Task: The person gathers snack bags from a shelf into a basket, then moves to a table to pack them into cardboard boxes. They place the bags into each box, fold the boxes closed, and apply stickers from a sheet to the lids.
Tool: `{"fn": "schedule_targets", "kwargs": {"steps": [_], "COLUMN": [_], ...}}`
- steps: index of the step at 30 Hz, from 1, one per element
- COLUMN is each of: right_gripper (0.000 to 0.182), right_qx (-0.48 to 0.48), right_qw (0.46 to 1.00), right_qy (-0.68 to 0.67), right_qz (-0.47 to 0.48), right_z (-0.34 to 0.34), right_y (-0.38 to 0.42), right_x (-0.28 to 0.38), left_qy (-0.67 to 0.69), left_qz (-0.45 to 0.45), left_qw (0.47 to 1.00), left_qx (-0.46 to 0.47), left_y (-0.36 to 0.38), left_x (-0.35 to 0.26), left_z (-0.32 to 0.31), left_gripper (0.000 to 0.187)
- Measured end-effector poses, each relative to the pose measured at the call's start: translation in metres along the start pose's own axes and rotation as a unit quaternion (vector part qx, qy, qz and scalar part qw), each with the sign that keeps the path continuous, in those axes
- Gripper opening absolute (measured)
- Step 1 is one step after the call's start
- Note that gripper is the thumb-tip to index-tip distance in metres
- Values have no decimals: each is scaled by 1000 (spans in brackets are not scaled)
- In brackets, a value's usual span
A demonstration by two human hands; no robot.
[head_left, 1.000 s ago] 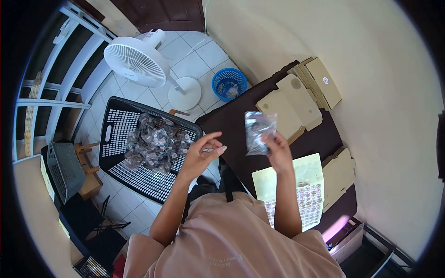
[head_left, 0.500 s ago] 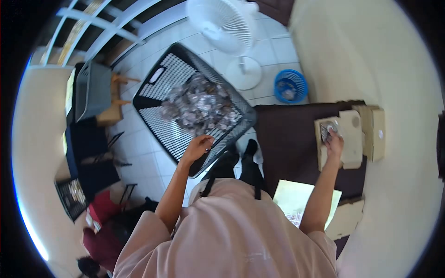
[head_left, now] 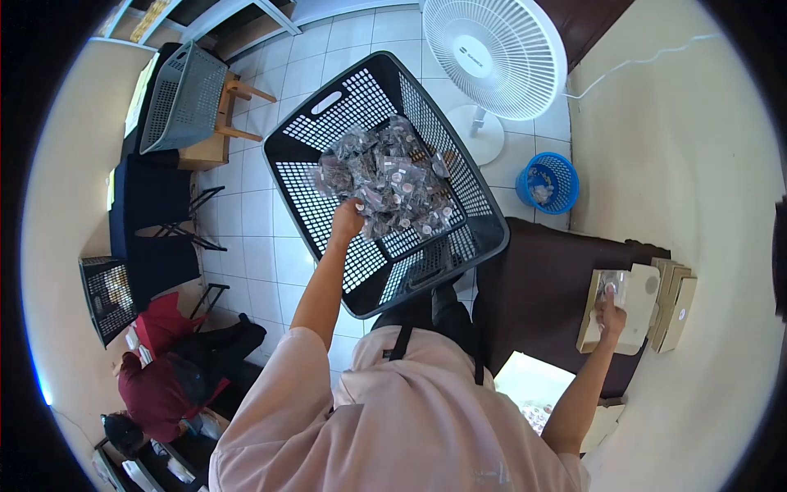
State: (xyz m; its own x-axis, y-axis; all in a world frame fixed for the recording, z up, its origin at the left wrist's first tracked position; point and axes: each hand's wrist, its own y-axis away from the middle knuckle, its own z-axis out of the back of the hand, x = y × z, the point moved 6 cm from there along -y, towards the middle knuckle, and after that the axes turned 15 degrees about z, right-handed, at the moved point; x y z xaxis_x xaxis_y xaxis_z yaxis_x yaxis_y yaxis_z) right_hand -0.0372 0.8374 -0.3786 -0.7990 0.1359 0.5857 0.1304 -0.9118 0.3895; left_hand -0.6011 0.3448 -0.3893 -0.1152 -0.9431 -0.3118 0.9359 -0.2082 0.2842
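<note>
A large dark plastic basket [head_left: 373,299] holds a heap of small clear plastic bags [head_left: 402,184] with dark contents and round white labels. At the heap's left edge, my left hand [head_left: 348,220] is closed on one of these bags, its fingertips partly hidden. Far to the right, an open cardboard box [head_left: 587,324] lies on a brown-covered table. My right hand [head_left: 610,316] is over it, fingers closed on a clear plastic bag [head_left: 611,287] that lies at the box's upper part.
Beyond the basket stand a white fan [head_left: 492,61] and a blue bin [head_left: 547,205]. Closed cardboard boxes [head_left: 674,307] stand against the right wall. A pale sheet or tray [head_left: 533,377] lies near my right forearm. Another person [head_left: 176,394] is at the lower left.
My left hand has moved from the basket's near side into the heap and closed there. My right hand stays at the box with the bag. The view has shifted.
</note>
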Motion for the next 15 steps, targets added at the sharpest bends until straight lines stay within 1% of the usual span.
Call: {"fn": "schedule_targets", "kwargs": {"steps": [1, 2, 3, 5, 6, 7, 8, 9, 10, 11, 13, 14, 15], "right_gripper": [60, 60, 58, 56, 51, 47, 47, 42, 38, 38, 32, 26, 26], "right_qx": [-29, -33, -50, -75, -50, -21, -23, -14, -5, -7, 20, 38, 33], "right_qw": [995, 995, 991, 986, 995, 1000, 999, 1000, 1000, 1000, 998, 994, 993], "right_qy": [83, 88, 113, 142, 79, 17, 23, 15, 7, 10, -58, -93, -98], "right_qz": [42, 45, 48, 52, 24, -3, -2, -4, -7, -9, 32, 53, 51], "right_z": [11, 18, 29, 43, 46, 46, 46, 44, 42, 41, 30, 25, 19], "right_y": [-1, 1, 6, 17, 41, 62, 71, 82, 94, 104, 121, 124, 131], "right_x": [0, -5, -14, -4, 16, 34, 44, 49, 56, 64, 88, 93, 103], "left_qy": [-24, -52, -47, -163, -206, -200, -259, -319, -304, -301, -259, -183, -184], "left_qz": [-37, -13, -11, -52, -72, -71, -106, -142, -174, -176, -153, -207, -213], "left_qw": [998, 999, 999, 985, 976, 977, 960, 937, 936, 937, 952, 961, 959], "left_qx": [-34, -6, 0, -11, 3, 11, 11, 11, -31, -27, 58, 27, 26], "left_y": [-9, -13, -15, -28, -40, -44, -48, -51, -54, -57, -57, -45, -41], "left_x": [1, -10, -15, -30, -21, -20, -25, -26, -22, -13, -13, -23, -25], "left_z": [-5, -3, -1, -10, -28, -35, -37, -40, -42, -45, -34, -17, -7], "left_gripper": [39, 44, 44, 42, 34, 34, 30, 27, 20, 20, 14, 7, 7]}}
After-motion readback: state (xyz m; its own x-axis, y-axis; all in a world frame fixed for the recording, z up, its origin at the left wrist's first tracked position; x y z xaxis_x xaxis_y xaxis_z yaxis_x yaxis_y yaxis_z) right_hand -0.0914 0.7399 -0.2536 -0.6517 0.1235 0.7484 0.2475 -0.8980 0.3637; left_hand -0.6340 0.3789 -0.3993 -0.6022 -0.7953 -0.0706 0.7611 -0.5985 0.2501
